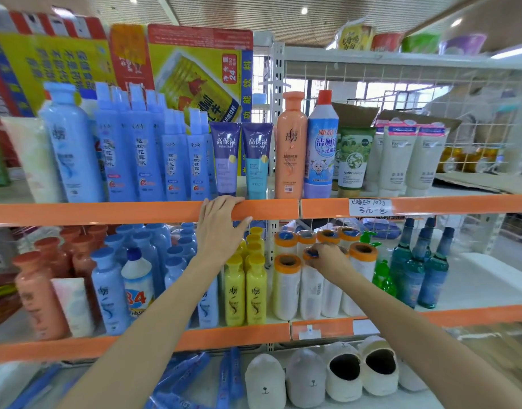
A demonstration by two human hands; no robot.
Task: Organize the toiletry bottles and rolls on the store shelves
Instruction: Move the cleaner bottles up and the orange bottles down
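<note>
My left hand rests on the orange front rail of the upper shelf, fingers curled over its edge. My right hand grips the orange-capped top of a white roll that stands in the front row of several white rolls on the middle shelf. Another roll stands just left of it, and one to the right. Yellow bottles stand left of the rolls. Blue and orange bottles fill the left part of that shelf.
The upper shelf holds blue bottles, two tubes, an orange bottle, a toilet cleaner bottle and white tubes. Green and teal bottles stand right of the rolls. White slippers lie on the bottom shelf.
</note>
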